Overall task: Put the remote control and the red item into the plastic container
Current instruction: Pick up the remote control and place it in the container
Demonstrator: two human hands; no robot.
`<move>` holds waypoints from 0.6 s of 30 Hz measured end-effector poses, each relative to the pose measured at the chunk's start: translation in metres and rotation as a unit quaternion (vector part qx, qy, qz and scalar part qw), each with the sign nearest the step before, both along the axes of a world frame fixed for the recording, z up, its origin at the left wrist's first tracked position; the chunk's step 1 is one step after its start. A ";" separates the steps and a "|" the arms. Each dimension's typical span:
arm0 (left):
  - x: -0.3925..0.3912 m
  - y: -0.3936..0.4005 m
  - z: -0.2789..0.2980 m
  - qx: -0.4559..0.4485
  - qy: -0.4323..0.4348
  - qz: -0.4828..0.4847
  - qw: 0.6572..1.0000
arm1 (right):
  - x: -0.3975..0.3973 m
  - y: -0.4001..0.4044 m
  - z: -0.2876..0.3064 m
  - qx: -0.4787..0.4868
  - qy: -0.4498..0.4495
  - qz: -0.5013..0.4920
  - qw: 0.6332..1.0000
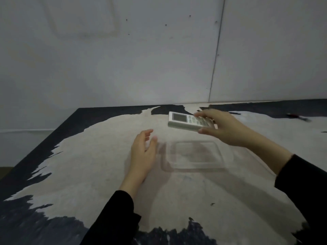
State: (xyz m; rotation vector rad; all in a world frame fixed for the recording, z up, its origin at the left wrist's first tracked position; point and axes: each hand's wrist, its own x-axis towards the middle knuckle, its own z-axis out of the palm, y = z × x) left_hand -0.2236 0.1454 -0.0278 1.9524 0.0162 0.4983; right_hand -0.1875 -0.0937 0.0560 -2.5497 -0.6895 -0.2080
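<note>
A white remote control (182,121) with a small screen hangs in the air above the table, gripped at its right end by my right hand (223,128). Below and slightly in front of it lies the clear plastic container (220,156), rectangular, open on top and with nothing in it. My left hand (143,152) rests on the table just left of the container, fingers apart and holding nothing. A small red and dark item (299,117) lies blurred at the far right of the table.
The table (88,165) has a worn beige middle with black edges and stands against a pale wall (123,59). The table's left edge runs diagonally from the far corner toward me.
</note>
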 end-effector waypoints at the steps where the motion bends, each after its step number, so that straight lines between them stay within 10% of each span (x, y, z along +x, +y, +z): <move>1: 0.000 -0.011 0.001 -0.051 0.023 -0.022 0.998 | -0.004 -0.006 -0.005 -0.013 0.004 -0.003 1.000; 18: -0.001 -0.024 -0.004 -0.036 0.058 -0.078 0.995 | 0.007 0.015 -0.054 -0.122 0.009 -0.029 0.992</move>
